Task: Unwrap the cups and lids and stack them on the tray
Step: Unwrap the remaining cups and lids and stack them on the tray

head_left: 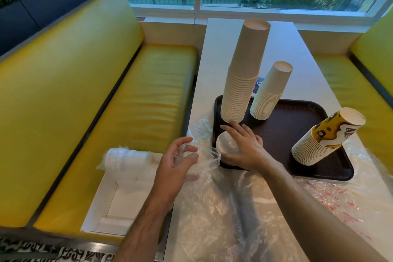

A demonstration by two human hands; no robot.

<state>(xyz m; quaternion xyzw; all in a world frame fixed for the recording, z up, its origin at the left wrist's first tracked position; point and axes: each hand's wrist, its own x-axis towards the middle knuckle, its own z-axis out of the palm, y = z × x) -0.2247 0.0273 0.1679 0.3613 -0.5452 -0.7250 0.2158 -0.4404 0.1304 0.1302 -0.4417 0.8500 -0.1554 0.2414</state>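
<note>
A dark brown tray (287,134) lies on the white table. On it stand a tall stack of plain upside-down cups (242,83), a shorter plain stack (269,93) and a leaning stack of yellow printed cups (323,138). My right hand (244,147) rests with spread fingers on a stack of white lids (225,145) at the tray's near left corner. My left hand (176,161) pinches clear plastic wrap (204,155) just left of the lids. Another pack of white lids (125,158), still in plastic, lies on the bench box to the left.
Loose clear plastic wrap (234,208) covers the near table, some with red print (340,200) at the right. An open white cardboard box (119,200) sits on the yellow bench (127,102). A second yellow bench is at the right, a window behind.
</note>
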